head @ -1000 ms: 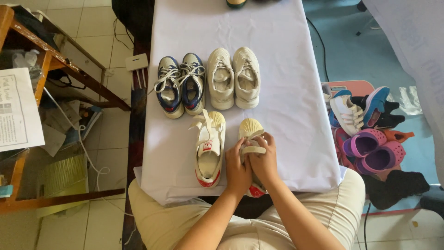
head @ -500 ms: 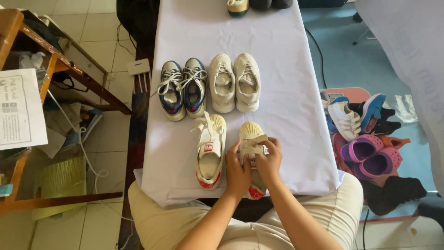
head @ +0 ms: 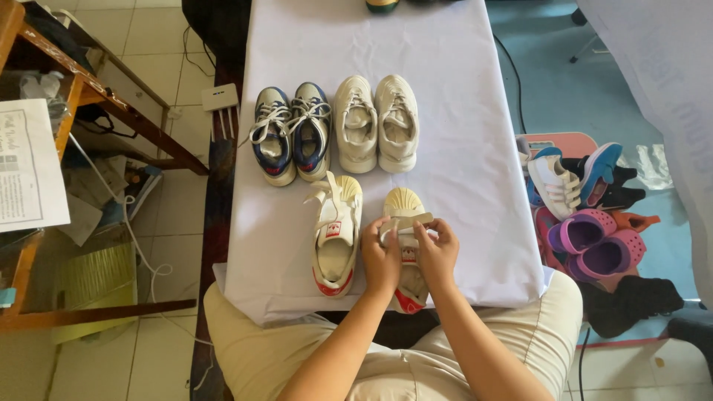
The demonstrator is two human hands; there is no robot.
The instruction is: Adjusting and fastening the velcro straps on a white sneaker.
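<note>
A white sneaker with a shell toe and red heel (head: 403, 204) lies on the white cloth-covered table (head: 475, 148), toe pointing away. Both hands work at its front strap. My left hand (head: 381, 256) pinches the left side of the strap. My right hand (head: 437, 249) holds the strap's right end over the tongue. Its mate, a matching white and red sneaker (head: 336, 234), rests just to the left with its straps loose.
Behind stand a blue and grey laced pair (head: 290, 134) and a cream pair (head: 376, 122). A pile of shoes, among them purple clogs (head: 594, 241), lies on the floor at right. A wooden frame table (head: 111, 111) with papers stands left.
Both hands have stayed on the right sneaker; the fingers have shifted along its front strap, which now lies flatter across the shoe. The view has drifted slightly.
</note>
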